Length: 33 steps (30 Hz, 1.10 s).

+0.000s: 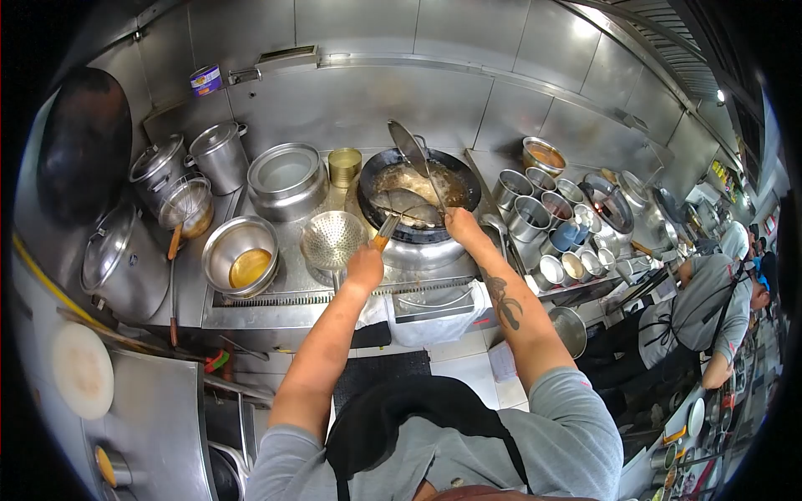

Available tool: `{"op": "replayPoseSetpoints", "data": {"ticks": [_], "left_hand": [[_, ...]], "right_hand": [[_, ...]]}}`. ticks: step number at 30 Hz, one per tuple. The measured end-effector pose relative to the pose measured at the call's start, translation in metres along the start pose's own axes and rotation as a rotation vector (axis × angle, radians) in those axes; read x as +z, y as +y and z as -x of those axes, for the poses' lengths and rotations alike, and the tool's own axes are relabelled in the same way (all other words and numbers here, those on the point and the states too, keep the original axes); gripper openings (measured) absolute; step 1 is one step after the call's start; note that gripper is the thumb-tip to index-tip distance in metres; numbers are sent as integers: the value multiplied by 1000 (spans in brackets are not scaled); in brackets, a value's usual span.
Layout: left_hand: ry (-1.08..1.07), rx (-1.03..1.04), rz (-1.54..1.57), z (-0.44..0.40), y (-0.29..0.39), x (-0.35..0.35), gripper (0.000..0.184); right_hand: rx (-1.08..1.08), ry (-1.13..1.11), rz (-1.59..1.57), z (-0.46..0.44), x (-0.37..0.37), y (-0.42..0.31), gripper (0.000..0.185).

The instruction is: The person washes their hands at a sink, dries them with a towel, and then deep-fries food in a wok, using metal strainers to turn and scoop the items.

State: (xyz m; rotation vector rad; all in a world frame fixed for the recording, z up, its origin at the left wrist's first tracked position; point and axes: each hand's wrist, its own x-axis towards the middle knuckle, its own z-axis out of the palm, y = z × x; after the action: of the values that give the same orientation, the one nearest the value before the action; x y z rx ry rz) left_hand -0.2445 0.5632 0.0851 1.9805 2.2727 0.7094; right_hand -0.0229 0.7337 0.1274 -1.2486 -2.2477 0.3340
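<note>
A black wok [372, 177] with bubbling brownish liquid [451, 185] sits on the stove. My left hand [364, 267] is closed around the wooden handle [384, 234] of a strainer, whose round head [399, 200] is over the wok. At the wok's near right rim, my right hand [464, 225] is closed on the handle of a ladle [416, 213]; its bowl is partly hidden by the strainer. A round metal lid or skimmer [408, 149] leans above the wok's far side. Left of the wok lies a perforated metal colander [332, 240].
A bowl of yellow liquid [240, 256], a large pot [288, 182], a tin [344, 168] and lidded pots [219, 159] stand left. Several metal containers [530, 219] are at right. A co-worker in a grey shirt [706, 305] stands further right.
</note>
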Motion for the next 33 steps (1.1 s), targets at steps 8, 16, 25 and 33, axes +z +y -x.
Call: {"op": "replayPoseSetpoints", "data": {"ticks": [8, 16, 25, 33], "left_hand": [[31, -36, 25, 11, -2, 22, 43], [87, 2, 37, 5, -21, 37, 37], [-32, -26, -31, -15, -28, -1, 36], [-73, -56, -114, -16, -6, -41, 34]], "right_hand": [[-164, 123, 12, 0, 12, 5, 24], [178, -75, -2, 4, -13, 12, 23], [437, -100, -330, 19, -72, 57, 21], [828, -293, -1079, 39, -46, 88, 10]]}}
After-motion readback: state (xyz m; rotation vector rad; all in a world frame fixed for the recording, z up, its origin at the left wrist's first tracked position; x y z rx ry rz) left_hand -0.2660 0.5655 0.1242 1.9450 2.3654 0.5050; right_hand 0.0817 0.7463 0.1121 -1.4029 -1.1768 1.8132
